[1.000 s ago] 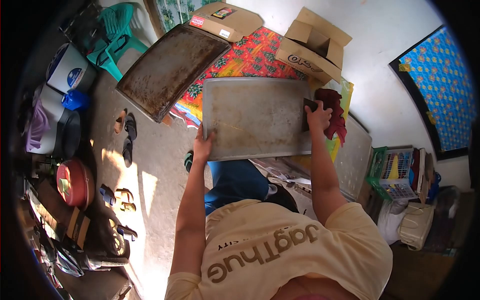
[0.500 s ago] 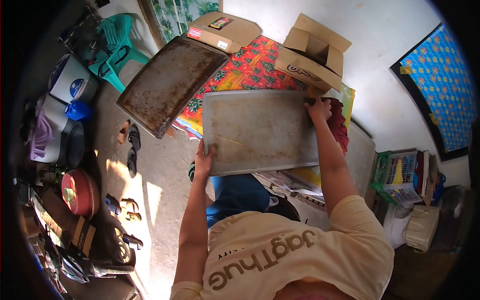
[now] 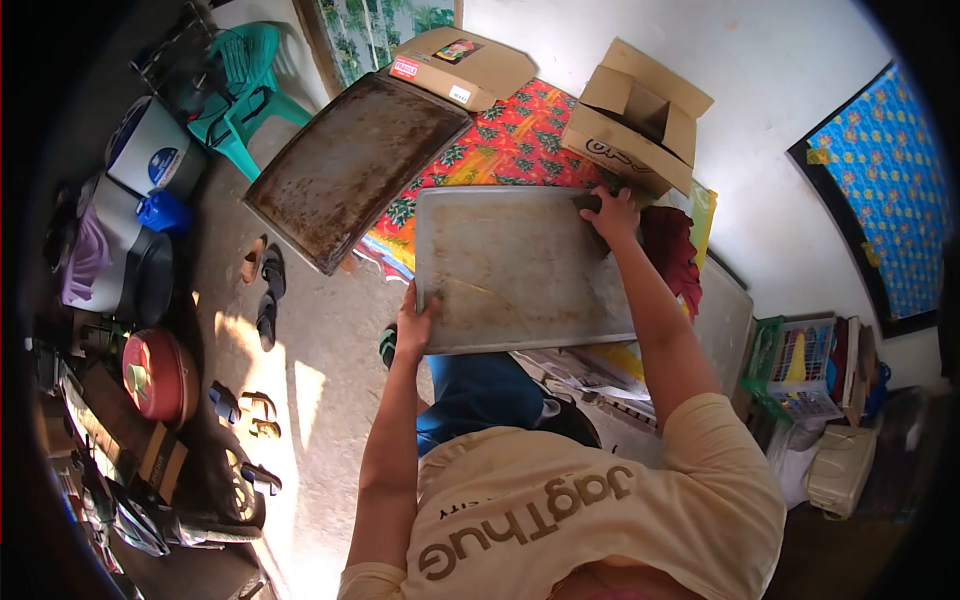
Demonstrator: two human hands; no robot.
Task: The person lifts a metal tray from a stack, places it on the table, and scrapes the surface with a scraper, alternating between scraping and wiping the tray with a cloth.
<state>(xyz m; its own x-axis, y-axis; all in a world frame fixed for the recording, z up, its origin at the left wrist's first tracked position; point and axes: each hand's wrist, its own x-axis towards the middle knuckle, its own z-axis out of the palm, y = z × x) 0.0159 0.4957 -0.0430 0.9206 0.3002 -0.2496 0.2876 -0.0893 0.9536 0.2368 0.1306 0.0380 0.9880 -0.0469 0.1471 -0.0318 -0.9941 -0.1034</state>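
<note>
A grey metal baking tray (image 3: 510,270) with brownish stains is held tilted in front of me. My left hand (image 3: 415,325) grips its lower left edge, thumb on the upper face and the other fingers mostly hidden. At the tray's upper right corner, my right hand (image 3: 612,215) is closed around a small dark, flat piece (image 3: 588,203) pressed against the surface; its kind cannot be made out. Beyond the grey tray, a darker, rust-browned baking tray (image 3: 355,165) rests partly over the table's left edge.
A red floral tablecloth (image 3: 530,140) covers the table. On it stand a closed cardboard box (image 3: 480,70), an open cardboard box (image 3: 640,115) and a dark red cloth (image 3: 668,245). A green plastic chair (image 3: 245,100) is at the far left. Several sandals (image 3: 265,320) lie on the floor.
My right hand has slid the dark piece a little leftward across the tray, away from its right edge. My left hand keeps its hold, and the view has shifted slightly.
</note>
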